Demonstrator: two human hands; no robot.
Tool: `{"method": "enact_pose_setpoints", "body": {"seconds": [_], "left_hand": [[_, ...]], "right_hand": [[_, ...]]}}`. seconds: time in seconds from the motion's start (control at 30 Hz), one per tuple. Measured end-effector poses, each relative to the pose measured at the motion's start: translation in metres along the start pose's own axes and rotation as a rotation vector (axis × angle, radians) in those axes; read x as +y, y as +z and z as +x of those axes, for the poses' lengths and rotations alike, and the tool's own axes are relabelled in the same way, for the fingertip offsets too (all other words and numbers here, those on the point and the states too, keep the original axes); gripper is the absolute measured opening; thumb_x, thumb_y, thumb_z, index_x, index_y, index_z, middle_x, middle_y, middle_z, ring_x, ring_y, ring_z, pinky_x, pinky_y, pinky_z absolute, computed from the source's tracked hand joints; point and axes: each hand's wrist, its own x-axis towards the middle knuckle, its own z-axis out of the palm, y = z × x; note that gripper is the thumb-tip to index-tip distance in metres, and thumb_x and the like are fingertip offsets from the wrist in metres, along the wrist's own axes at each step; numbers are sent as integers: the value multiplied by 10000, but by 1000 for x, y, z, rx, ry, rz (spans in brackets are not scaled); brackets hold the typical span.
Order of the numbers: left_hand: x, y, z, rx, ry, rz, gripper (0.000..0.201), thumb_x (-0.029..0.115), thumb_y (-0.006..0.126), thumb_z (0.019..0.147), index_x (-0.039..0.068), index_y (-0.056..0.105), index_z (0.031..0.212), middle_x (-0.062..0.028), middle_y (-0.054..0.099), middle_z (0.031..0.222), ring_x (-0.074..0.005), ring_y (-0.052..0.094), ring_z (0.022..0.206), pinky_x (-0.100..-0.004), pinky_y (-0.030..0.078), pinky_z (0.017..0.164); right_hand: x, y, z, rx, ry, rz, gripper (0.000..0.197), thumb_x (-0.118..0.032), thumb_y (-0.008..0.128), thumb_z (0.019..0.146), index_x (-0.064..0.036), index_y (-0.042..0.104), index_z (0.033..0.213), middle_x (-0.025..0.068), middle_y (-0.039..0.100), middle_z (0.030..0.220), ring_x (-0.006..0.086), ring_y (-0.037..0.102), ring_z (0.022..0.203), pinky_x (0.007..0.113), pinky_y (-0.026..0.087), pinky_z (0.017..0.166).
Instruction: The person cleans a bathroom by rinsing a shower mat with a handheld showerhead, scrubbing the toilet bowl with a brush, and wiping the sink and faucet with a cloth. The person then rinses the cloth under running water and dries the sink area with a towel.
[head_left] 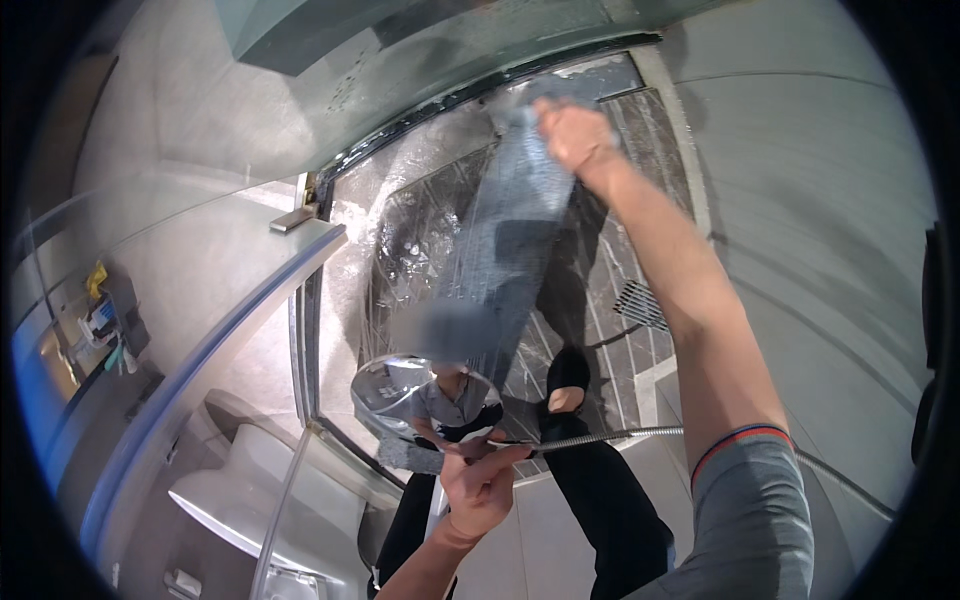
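Note:
My left hand (478, 492), low in the middle, is closed around the handle of a round chrome shower head (425, 400). Its shiny face reflects a person, and a metal hose (620, 434) runs off to the right from beside the hand. Farther away, my right hand (578, 138) is closed on the far end of a long blue-grey strip (510, 220) that looks like a wet cloth. The strip stretches from there toward the shower head, over the dark floor. A fuzzy grey piece (408, 456) shows under the shower head; whether it belongs to the strip I cannot tell.
Wet dark veined stone (415, 225) covers the shower floor. A slotted metal drain grate (640, 305) lies right of my foot in a black shoe (568, 385). A glass door with a blue-edged bar (225, 335) stands left, before a white toilet (270, 490). Tiled wall (800, 190) rises right.

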Motion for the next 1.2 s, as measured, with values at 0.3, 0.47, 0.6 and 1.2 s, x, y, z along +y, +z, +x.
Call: {"method": "enact_pose_setpoints", "body": {"seconds": [0.3,0.47,0.6,1.2], "left_hand": [[-8,18,12,19,5,-91,299,-140,609,662,57,735,849,-50,539,643,-213,555,730,-332,474,834],[3,19,16,32,-9,-70,224,-146,645,703,37,719,808,-105,615,793,-236,609,803,-327,498,803],[-3,19,12,-23,-18,-26,266,-169,606,690,42,722,802,-107,601,825,-239,614,792,-334,505,783],[31,8,11,-310,-102,-173,384,-123,598,697,93,741,981,-70,516,761,-232,519,787,-309,451,740]], "right_hand": [[100,14,-21,141,678,283,300,-288,483,937,-28,549,1071,233,651,1066,389,646,973,404,541,799],[-47,-34,-182,-162,-78,689,163,-181,562,884,-55,572,986,182,648,936,376,651,826,424,547,733],[-52,-65,-193,-266,-297,447,203,-212,611,856,-75,588,1004,150,649,919,316,665,853,388,557,743],[-76,-46,-217,-147,-167,946,239,-122,604,850,-32,550,1065,158,610,906,354,621,868,420,488,768]]}}
